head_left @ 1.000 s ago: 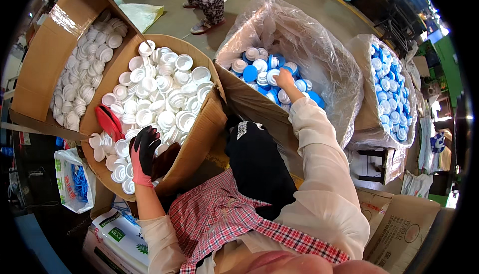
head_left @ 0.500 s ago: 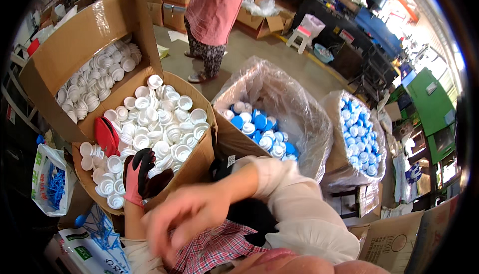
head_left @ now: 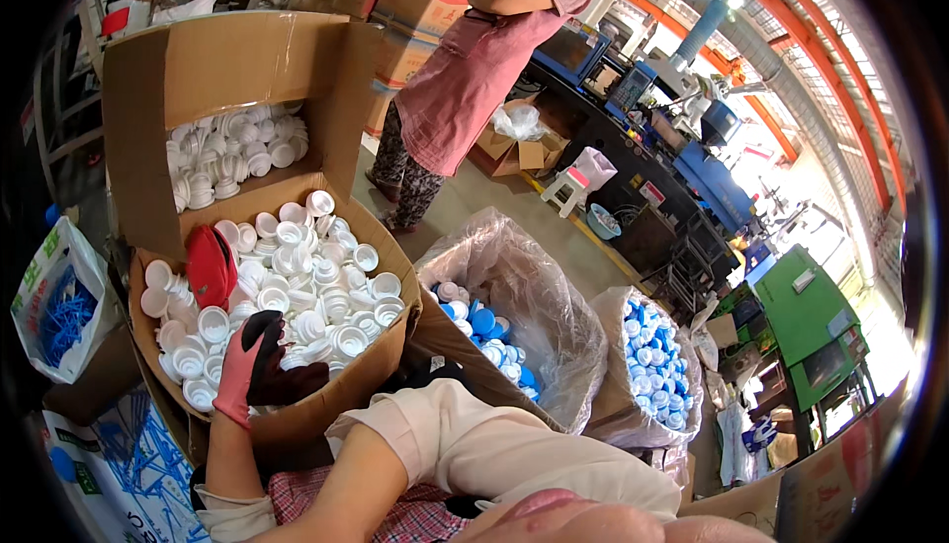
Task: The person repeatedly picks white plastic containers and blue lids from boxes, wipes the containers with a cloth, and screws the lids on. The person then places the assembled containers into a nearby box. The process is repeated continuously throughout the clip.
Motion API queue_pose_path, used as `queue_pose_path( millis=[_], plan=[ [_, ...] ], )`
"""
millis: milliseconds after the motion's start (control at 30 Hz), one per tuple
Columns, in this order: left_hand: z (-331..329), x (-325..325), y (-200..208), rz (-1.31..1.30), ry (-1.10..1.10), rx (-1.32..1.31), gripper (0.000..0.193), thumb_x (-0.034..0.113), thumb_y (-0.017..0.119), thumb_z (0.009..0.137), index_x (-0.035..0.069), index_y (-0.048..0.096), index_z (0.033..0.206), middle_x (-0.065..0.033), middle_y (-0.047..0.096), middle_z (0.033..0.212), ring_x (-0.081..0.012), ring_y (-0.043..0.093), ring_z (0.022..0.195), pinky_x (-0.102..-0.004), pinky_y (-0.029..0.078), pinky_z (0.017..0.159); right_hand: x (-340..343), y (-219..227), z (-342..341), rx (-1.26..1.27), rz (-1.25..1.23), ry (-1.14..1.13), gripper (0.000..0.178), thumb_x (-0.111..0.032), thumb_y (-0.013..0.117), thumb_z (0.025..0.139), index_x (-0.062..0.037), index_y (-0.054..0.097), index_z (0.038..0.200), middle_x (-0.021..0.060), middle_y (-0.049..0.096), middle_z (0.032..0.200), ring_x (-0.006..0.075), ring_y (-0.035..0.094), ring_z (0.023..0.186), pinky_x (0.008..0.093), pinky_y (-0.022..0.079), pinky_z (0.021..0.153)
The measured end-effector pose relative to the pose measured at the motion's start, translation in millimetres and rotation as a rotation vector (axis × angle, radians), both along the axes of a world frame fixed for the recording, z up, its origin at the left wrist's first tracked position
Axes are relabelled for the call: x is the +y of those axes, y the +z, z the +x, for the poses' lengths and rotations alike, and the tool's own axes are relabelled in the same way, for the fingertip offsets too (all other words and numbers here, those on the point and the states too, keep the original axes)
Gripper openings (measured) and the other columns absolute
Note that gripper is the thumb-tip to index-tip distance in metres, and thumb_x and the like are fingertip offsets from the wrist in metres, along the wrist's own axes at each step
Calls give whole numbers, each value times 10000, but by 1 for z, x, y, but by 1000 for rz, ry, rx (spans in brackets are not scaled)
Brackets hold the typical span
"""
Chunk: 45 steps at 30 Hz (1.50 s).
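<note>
My left hand [head_left: 259, 365], in a pink and black glove, reaches over the near edge of a cardboard box [head_left: 386, 350]. White plastic caps [head_left: 321, 281] fill that box, and the hand is next to the nearest ones. Its dark fingers stand apart, and no cap shows in them. Beyond the hand, a red pouch or folded glove [head_left: 210, 266] lies on the caps at the left side of the box. My bare right forearm [head_left: 351, 484] crosses my checked clothing toward the lower left, and the right hand is out of the picture.
Blue and white caps [head_left: 484, 324] lie in a plastic-lined box, with another such box [head_left: 598, 415] to its right. More white caps [head_left: 237, 148] fill a box behind. A bag of blue plastic pieces [head_left: 94, 296] stands left. A person in pink [head_left: 460, 98] stands beyond.
My right hand has dropped from in front of my chest out of the lower edge. The view has tilted upward, showing more of the standing person. My left hand stays by the near caps.
</note>
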State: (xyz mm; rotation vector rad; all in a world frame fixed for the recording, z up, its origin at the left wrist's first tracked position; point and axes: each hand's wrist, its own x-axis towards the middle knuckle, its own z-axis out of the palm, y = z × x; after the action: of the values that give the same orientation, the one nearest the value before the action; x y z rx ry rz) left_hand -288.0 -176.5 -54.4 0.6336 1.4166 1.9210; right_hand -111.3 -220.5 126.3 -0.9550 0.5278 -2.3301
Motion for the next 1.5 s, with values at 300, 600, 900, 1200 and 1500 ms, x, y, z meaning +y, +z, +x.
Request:
queue_pose_path(
  millis=[300,600,900,1200,1500],
  plan=[
    [-4,-9,-5,-5,41,63,246,187,628,895,29,626,1085,-12,625,915,-66,562,789,-226,476,622,-29,-24,-5,19,3,11,533,-208,739,775,-43,428,1175,65,497,1085,117,498,980,259,411,785],
    [-24,5,-47,-13,93,213,285,164,608,898,-21,625,1114,-63,661,1036,-126,601,913,-275,474,830,-43,-60,-5,49,100,-26,517,-197,703,796,-51,415,1200,72,471,1134,123,472,1026,270,388,830],
    [-66,-152,-8,-147,418,444,358,216,557,929,-19,577,1197,-114,644,1119,-179,615,1021,-287,453,902,71,-108,5,30,810,-661,206,64,736,730,-20,622,880,40,587,859,116,556,816,247,447,716],
    [-93,-337,-209,-424,1022,-115,277,319,637,864,92,665,1021,-3,653,872,-90,592,784,-250,447,641,133,-240,-57,611,1648,-1335,156,-66,654,826,-11,615,967,144,590,993,337,538,937,383,440,829],
    [-149,-338,-317,-1658,563,290,770,336,723,736,151,384,1402,-183,409,1386,-374,407,1267,-413,368,1047,121,-268,-77,776,1871,-1422,82,8,557,837,-14,601,902,143,622,940,334,573,855,403,452,789]
  ],
)
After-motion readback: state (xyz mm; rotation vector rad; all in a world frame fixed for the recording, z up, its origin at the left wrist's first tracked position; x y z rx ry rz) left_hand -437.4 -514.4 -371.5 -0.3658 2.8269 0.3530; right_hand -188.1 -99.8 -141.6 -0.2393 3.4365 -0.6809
